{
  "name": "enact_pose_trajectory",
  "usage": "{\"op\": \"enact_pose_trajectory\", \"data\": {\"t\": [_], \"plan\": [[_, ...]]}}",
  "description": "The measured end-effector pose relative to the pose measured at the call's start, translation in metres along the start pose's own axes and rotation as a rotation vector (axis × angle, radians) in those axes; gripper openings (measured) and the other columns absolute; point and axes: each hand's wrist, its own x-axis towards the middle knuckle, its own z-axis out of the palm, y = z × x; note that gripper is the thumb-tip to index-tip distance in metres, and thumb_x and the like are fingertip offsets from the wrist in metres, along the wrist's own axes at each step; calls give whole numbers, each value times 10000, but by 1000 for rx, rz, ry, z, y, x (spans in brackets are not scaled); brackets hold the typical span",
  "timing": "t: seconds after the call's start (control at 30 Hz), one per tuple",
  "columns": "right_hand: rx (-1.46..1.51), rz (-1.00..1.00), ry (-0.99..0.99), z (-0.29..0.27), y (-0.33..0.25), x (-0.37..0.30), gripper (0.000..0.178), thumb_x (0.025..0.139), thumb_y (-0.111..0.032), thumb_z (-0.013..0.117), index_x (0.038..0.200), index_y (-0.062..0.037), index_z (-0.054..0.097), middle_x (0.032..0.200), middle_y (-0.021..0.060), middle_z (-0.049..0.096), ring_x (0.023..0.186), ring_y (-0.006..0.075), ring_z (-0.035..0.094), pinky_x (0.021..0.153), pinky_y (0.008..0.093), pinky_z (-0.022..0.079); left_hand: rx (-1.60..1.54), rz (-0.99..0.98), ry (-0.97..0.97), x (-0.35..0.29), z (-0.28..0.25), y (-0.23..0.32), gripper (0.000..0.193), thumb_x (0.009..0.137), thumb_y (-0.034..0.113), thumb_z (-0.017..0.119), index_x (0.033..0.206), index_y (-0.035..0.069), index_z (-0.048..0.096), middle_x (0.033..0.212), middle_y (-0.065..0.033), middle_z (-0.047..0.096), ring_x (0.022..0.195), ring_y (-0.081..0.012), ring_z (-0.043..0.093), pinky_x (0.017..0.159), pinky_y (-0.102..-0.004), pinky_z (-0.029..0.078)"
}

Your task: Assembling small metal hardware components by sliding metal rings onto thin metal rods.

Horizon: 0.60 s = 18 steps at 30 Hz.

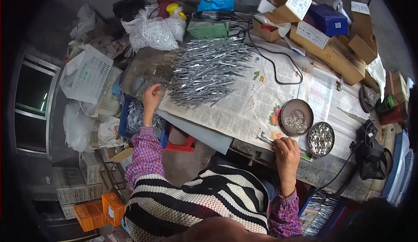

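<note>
A wide heap of thin silver metal strips (209,72) lies on newspaper on the table. At its lower left edge is my left hand (152,98), fingers curled together; whatever they may hold is too small to make out. Near the table's front edge, my right hand (286,152) pinches thin silver metal pieces (264,138) whose ends point left over the paper. Just beyond that hand stands a round brown dish (310,115) with small metal parts (296,121). Close to its right side, a second dark dish (333,139) holds shiny flat metal bits (321,138).
A blue bin (123,119) of metal pieces stands below my left forearm, beside a red stool (186,146). Behind the heap are a green box (208,29) and a black cable (275,70). Cardboard boxes (335,59) line the far right. A black strapped device (370,152) sits at right.
</note>
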Motion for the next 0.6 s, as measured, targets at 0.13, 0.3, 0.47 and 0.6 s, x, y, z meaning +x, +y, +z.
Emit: {"op": "enact_pose_trajectory", "data": {"t": [0.13,0.3,0.47,0.6], "plan": [[-25,0,-26,4,0,-1,207,699,-13,618,905,-22,614,901,104,593,869,292,539,750,383,436,103,22,28,15,16,-22,315,696,2,570,992,82,644,899,-126,601,835,-295,582,738,-355,466],[-49,2,-5,5,-2,-2,196,698,-5,610,893,-18,607,895,103,584,861,294,534,742,383,436,206,185,61,18,23,-8,116,737,39,558,844,21,599,862,-136,565,769,-326,539,691,-379,446],[-50,15,-7,5,-3,1,210,687,8,613,884,-67,621,879,76,589,849,278,546,737,378,446,340,227,98,10,10,4,51,736,61,562,784,53,545,806,-123,569,794,-329,535,725,-417,421],[-36,5,-25,4,-4,2,233,698,21,606,913,-66,625,893,88,589,859,282,545,735,373,450,258,171,179,5,-14,20,54,739,61,551,791,59,539,757,-125,563,785,-329,534,699,-433,416]]}}
